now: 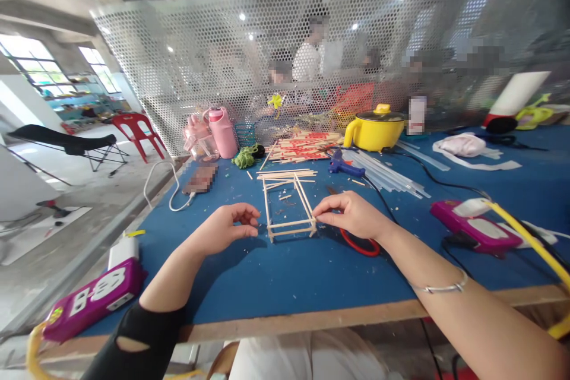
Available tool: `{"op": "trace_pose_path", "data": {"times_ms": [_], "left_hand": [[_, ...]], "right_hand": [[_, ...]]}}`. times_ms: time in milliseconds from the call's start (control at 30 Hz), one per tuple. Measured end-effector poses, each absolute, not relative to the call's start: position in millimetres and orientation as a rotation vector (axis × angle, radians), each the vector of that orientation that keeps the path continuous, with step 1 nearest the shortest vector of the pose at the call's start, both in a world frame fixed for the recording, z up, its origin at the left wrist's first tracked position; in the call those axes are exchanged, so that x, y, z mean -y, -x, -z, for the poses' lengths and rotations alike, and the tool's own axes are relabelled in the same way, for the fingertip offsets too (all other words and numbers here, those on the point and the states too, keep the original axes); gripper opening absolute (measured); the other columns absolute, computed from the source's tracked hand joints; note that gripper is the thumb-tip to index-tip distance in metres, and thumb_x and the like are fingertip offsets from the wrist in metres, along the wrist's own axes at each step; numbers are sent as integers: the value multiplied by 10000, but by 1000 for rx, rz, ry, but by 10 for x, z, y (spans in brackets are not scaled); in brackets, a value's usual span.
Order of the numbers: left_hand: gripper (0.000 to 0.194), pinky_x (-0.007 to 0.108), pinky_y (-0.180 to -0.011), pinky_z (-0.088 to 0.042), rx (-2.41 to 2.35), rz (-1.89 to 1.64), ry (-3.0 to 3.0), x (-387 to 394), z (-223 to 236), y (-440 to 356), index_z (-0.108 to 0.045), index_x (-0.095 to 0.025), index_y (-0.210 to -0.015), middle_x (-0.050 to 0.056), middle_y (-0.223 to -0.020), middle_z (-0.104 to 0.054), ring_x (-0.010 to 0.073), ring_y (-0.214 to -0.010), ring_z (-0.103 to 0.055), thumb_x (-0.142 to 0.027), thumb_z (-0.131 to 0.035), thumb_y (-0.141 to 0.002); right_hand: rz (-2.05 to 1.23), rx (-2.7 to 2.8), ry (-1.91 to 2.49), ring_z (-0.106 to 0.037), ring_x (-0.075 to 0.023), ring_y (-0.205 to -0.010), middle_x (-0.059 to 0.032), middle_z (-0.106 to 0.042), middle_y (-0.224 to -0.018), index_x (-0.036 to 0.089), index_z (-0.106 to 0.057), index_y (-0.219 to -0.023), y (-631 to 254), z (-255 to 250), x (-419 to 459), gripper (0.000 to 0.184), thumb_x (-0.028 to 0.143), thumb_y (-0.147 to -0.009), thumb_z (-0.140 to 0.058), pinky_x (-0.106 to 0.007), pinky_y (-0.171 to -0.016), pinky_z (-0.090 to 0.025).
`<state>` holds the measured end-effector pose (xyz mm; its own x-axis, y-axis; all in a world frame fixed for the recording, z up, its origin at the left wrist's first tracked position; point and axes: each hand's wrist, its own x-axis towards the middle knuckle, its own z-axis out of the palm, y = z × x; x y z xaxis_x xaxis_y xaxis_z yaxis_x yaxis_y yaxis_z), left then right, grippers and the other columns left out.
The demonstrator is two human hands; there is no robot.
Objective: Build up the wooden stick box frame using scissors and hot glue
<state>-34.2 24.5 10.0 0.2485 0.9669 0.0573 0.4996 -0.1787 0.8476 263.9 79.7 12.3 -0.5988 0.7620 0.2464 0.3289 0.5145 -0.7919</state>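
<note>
A small frame of thin wooden sticks (pixel 291 227) stands on the blue table in front of me. My right hand (pixel 350 214) pinches its near right corner between thumb and fingertips. Just left of the frame, my left hand (pixel 231 225) hovers with thumb and curled fingers apart, holding nothing. Red-handled scissors (pixel 363 246) lie partly under my right hand. Behind the frame are loose wooden sticks (pixel 289 176), and a blue glue gun (pixel 345 165) rests to their right.
Clear glue sticks (pixel 392 175) lie beside a yellow electric pot (pixel 378 130). Farther back are a stick pile (pixel 303 145), green yarn (pixel 244 157) and a pink bottle (pixel 222 133). A phone (pixel 200 178) and purple power strips (pixel 95 300) sit at the sides; a perforated screen (pixel 200 41) stands behind.
</note>
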Motion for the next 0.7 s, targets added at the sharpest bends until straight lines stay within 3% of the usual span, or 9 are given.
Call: {"op": "trace_pose_path", "data": {"times_ms": [100, 200, 367, 467, 600, 700], "left_hand": [[389, 286, -627, -500, -1573, -922, -1714, -301, -83, 459, -698, -161, -995, 60, -839, -710, 173, -690, -623, -427, -624, -721], [417, 274, -587, -469, -1784, -1085, -1637, -366, -39, 591, -726, -139, -921, 58, -711, -705, 167, -600, -605, -484, -597, -726], [420, 260, -560, -449, -1955, -1261, -1545, -401, -4, 712, -725, -141, -811, 36, -603, -676, 161, -552, -586, -528, -658, -662], [438, 249, -505, -445, -1959, -1332, -1513, -408, 1, 701, -694, -142, -809, 30, -587, -653, 145, -496, -561, -553, -566, -731], [397, 242, -476, -432, -1889, -1344, -1592, -459, 44, 661, -655, -140, -944, 29, -682, -641, 120, -473, -515, -448, -445, -809], [386, 265, -664, -485, -1856, -1309, -1693, -496, 95, 634, -628, -146, -1077, 75, -920, -659, 159, -733, -605, -281, -492, -742]], "right_hand": [[-978, 2072, 848, -622, -168, -688, -35, -695, -748, 173, -710, -918, -2647, -112, -803, 231, 298, -743, -627, -283, -652, -478], [-920, 1924, 854, -583, -153, -688, -27, -643, -756, 162, -647, -1004, -2655, -119, -821, 292, 307, -755, -599, -276, -637, -457], [-772, 1770, 958, -508, -127, -582, 3, -577, -678, 161, -624, -961, -2681, -102, -883, 241, 322, -787, -577, -266, -572, -415], [-697, 1754, 1010, -492, -129, -558, 12, -563, -648, 166, -626, -950, -2693, -60, -918, 240, 340, -795, -567, -271, -559, -404], [-639, 1806, 1041, -514, -142, -582, 5, -580, -649, 173, -634, -918, -2686, -28, -927, 230, 352, -798, -556, -279, -590, -407], [-671, 1898, 1009, -508, -135, -582, 14, -570, -648, 183, -614, -861, -2666, -32, -904, 179, 334, -785, -554, -265, -583, -408]]}}
